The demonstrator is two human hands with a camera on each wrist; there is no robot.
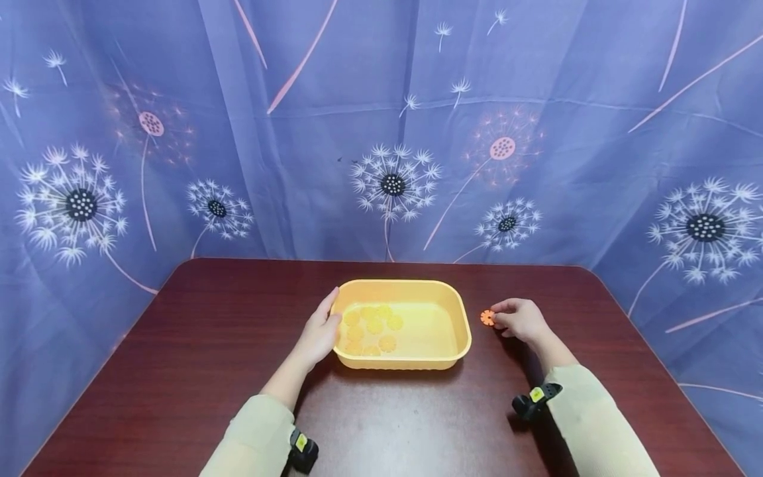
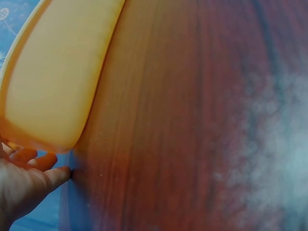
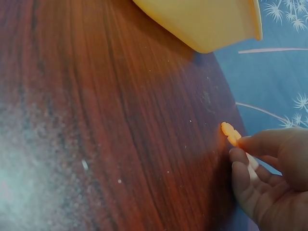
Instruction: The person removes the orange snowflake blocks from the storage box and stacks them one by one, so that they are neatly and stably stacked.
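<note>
A yellow plastic basin (image 1: 429,331) stands at the middle of the table, with several yellow and orange-yellow notched discs (image 1: 387,343) lying in its left half. At the basin's left end is my left hand (image 1: 317,336), its loosely extended fingers touching the outside wall; in the left wrist view the thumb (image 2: 58,177) stands apart from the wall. Right of the basin, my right hand (image 1: 522,320) pinches an orange notched disc (image 1: 487,318) between thumb and fingertips. The right wrist view shows that disc (image 3: 231,133) nearly edge-on, partly hidden by the fingers.
The dark red-brown wooden table (image 1: 238,371) has rounded far corners. A blue curtain (image 1: 298,165) with dandelion prints hangs behind it and along both sides. Black cameras (image 1: 304,450) are strapped to both wrists over pale sleeves.
</note>
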